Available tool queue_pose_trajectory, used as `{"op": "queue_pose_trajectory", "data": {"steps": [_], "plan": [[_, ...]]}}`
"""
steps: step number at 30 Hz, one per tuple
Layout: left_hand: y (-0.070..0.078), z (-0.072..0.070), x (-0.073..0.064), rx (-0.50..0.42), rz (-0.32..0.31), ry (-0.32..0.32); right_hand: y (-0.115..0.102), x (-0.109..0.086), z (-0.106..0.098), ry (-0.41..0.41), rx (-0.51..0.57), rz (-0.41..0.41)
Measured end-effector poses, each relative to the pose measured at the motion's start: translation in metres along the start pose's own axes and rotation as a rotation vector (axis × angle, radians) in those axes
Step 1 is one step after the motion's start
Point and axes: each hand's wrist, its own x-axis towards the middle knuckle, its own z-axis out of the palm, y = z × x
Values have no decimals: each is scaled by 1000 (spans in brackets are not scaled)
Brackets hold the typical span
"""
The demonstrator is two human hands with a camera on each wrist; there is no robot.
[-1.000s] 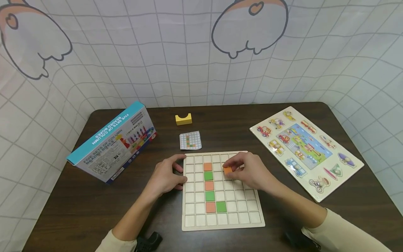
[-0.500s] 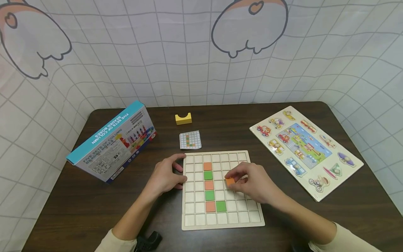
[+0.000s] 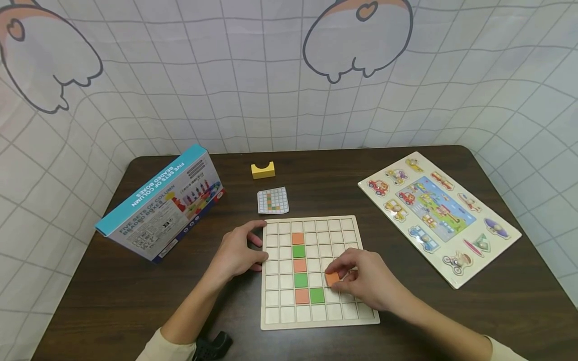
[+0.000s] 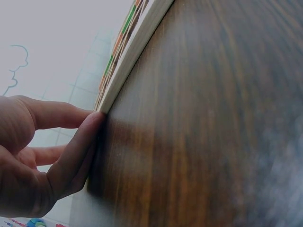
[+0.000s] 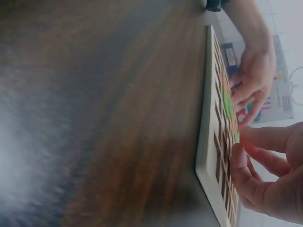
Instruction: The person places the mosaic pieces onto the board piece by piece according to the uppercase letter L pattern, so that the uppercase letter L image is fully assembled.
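Observation:
A pale wooden grid board (image 3: 320, 326) lies flat on the table. A column of alternating orange and green square tiles fills part of it, with one green tile (image 3: 317, 296) beside the column's lowest orange one. My right hand (image 3: 372, 283) pinches an orange tile (image 3: 332, 279) between thumb and fingers, over the board just up and right of that green tile. Whether it touches the board is unclear. At the board's left edge, my left hand (image 3: 237, 253) rests with spread fingers and thumb against the rim; the left wrist view shows thumb and forefinger (image 4: 61, 114) touching the edge.
Behind the board lie a small printed pattern card (image 3: 273, 200) and a yellow notched block (image 3: 263, 171). A blue-topped box (image 3: 169, 205) stands at the left. At the right lies a vehicle picture puzzle (image 3: 440, 220). A dark object (image 3: 214, 346) is by the left wrist.
My right hand has moved toward the front edge and slightly right across the board, still pinching the orange tile. The left hand and the placed tiles stay where they were.

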Motion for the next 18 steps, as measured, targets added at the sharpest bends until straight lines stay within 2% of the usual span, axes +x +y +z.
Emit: {"op": "queue_pose_trajectory", "data": {"steps": [14, 18], "plan": [[-1, 0, 0, -11, 12, 4, -2, -11, 6, -30, 31, -10], [-1, 1, 0, -13, 11, 3, -3, -13, 7, -33, 9, -49]]}}
